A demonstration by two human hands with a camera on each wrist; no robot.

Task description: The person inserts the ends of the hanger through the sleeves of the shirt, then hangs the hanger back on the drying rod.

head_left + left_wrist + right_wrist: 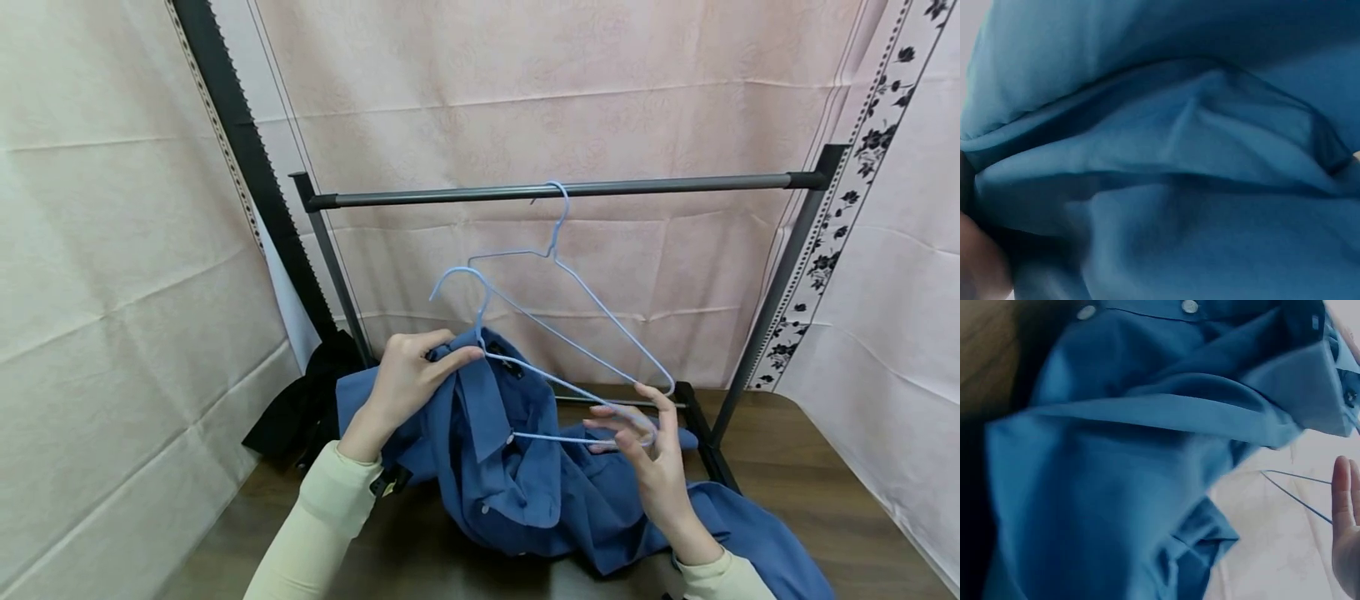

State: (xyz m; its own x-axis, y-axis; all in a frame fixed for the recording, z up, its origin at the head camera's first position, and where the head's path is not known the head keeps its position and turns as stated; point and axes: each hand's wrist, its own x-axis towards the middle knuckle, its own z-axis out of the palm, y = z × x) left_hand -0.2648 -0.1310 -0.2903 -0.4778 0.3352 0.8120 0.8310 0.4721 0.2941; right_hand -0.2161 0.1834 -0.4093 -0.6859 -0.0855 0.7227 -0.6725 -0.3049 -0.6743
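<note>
In front of and below the rack (450, 197), the blue shirt (525, 500) lies bunched above and across the wooden desk (787, 442), one sleeve trailing towards the near right of the rack. Forward of the rack's crossbar, the left hand (408, 375) pinches the shirt's collar between thumb and fingers, right beside the neck of a light blue hanger (555, 379). Below the right part of the rack, the right hand (652, 467) holds that hanger's right end between thumb and fingers. The hanger's hook stands free in front of the rack, while its lower bar runs into the shirt's open front. A second hanger (615, 324) hangs by its hook from the rack's crossbar. By the rack's left leg lies a bundle of black cloth (300, 408), and pale curtains (480, 83) stand behind and beside the rack. Blue fabric nearly fills the left wrist view, where the hand is only a blur at the edge.
</note>
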